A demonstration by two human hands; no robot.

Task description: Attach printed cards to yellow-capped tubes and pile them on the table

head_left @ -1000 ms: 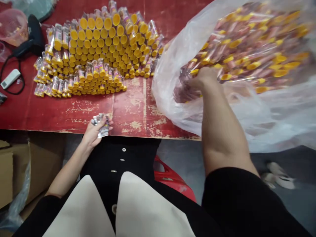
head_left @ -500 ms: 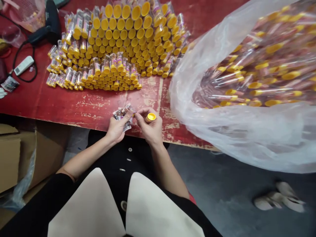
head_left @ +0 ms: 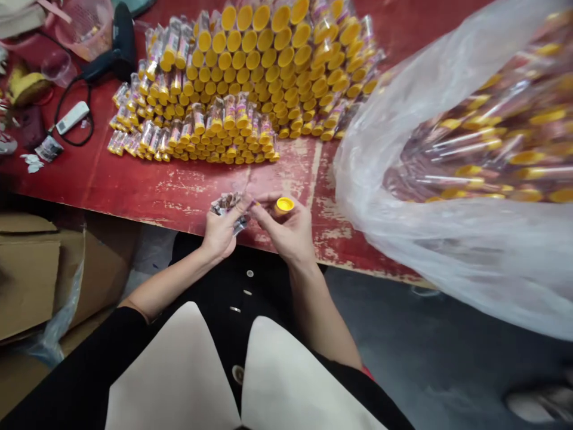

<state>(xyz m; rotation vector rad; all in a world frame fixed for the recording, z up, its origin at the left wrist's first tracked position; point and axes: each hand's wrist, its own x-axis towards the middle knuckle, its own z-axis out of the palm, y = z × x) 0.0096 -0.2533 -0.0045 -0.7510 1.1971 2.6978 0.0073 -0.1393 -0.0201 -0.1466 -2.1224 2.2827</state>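
Observation:
My left hand is closed on a small bunch of printed clear plastic sleeves just above the table's front edge. My right hand wraps round a small tube with a yellow cap, the cap facing up toward me. Most of that tube is hidden by the fingers. Thumbs and fingertips of both hands meet between the sleeves and the tube. Whether a sleeve is pinched there is too small to tell. Beyond my hands rises a stack of yellow-capped tubes, with a lower row of sleeved tubes in front.
A large clear plastic bag full of yellow-capped tubes lies on the right of the red table. At the left are a black hair dryer, a white remote-like device and a pink basket. Cardboard boxes stand below left.
The view has swung left, so everything sits farther right in the picture. My fingertips have come closer together, and the sleeves show less behind my left hand.

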